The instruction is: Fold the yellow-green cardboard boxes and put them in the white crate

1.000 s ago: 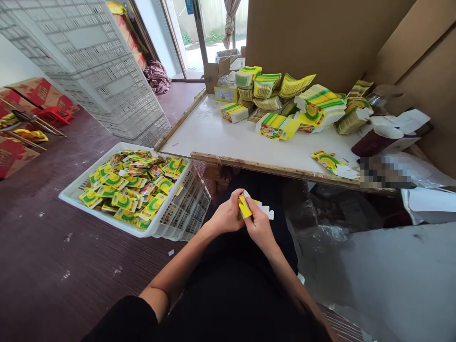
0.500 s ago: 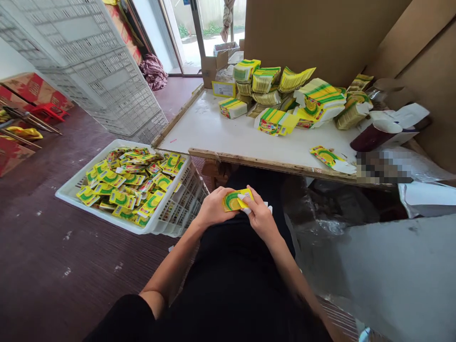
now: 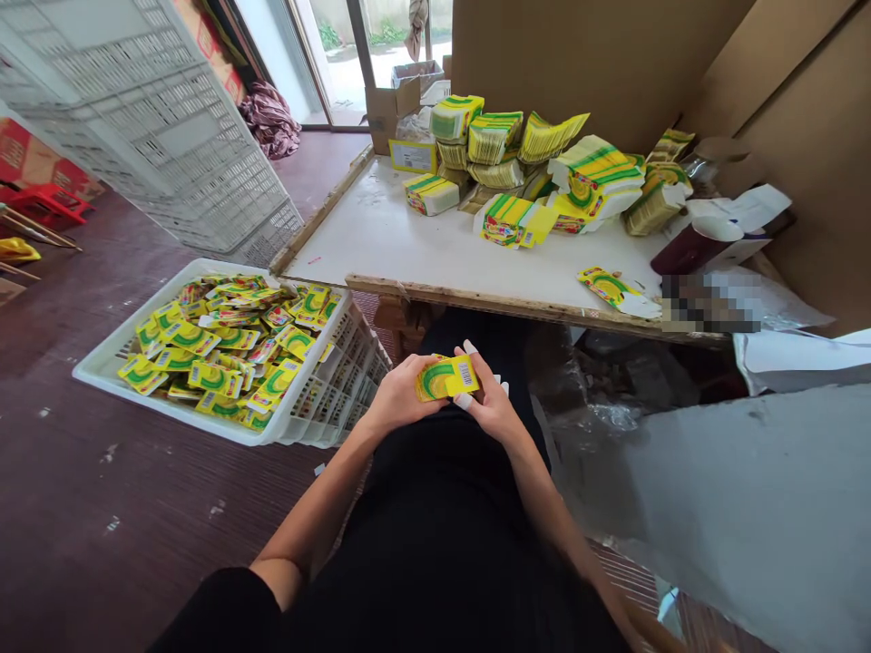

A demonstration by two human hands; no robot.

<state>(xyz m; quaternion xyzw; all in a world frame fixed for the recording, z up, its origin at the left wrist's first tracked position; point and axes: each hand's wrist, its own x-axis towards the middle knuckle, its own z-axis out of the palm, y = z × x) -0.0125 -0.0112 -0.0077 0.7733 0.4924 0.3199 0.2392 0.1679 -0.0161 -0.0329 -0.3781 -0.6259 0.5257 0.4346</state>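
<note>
Now shows yellow-green carton (image 3: 435, 381) mid-frame, over dark clothing (image 3: 442, 508), w/ printed face up, vs. turned narrow end up 1 sec ago. Grasps left end in L hand (image 3: 396, 399), w/ fingertips mostly hidden; grasps right end in R hand (image 3: 495, 410), w/ white-tipped thumb (image 3: 464, 400) near lower edge & another white-tipped finger up by top edge. Exposes barcode panel (image 3: 465, 373), half a sec ago partly under R thumb, so leaves end panel in plain view next to green arc. Can't tell if fully closed at hidden side; can't sort white bits past R fingers, flap or finger cover. At centre left, shows similar packs (image 3: 214, 376) heaped in white crate (image 3: 170, 414), near white table (image 3: 381, 240). At upper centre, shows bundled flat cartons (image 3: 494, 141) toward back of table; at right, single flat carton (image 3: 602, 285) near front edge, just left of blurred patch, w/ dark red cup (image 3: 689, 250) behind.
</note>
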